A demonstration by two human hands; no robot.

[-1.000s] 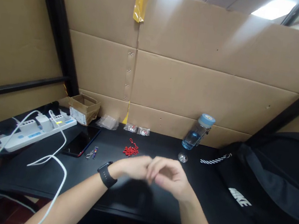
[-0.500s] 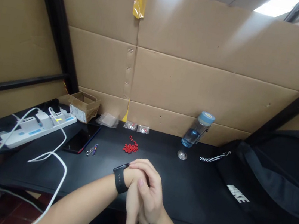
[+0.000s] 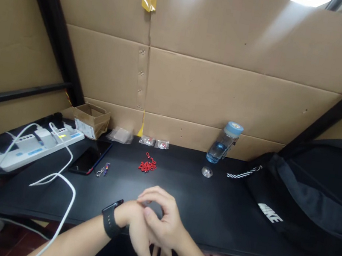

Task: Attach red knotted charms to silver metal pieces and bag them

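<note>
My left hand (image 3: 140, 229) hangs bent down from the wrist at the table's front edge, its fingers stretched out and apart, holding nothing. A black watch (image 3: 111, 219) is strapped round that wrist. My right hand (image 3: 167, 219) arches loosely over the back of the left one, with fingertips at the left wrist and a gap between thumb and forefinger. Beyond the hands lies a bunched red cord (image 3: 147, 166) with a small loop. To its left is a small keychain (image 3: 103, 170) with a metal ring. A clear round disc-like piece (image 3: 207, 172) lies to the right.
At left are a phone (image 3: 91, 158), a white power strip (image 3: 37, 150) with looping white cables, and a small cardboard box (image 3: 91, 119). Clear plastic packets (image 3: 121, 135) lie along the cardboard wall. A water bottle (image 3: 223, 143) and a black bag (image 3: 306, 197) stand at right.
Both hands have shifted a little left and lower in view. My right hand has loosened and lifted from the back of the left hand. The view has tilted slightly downward.
</note>
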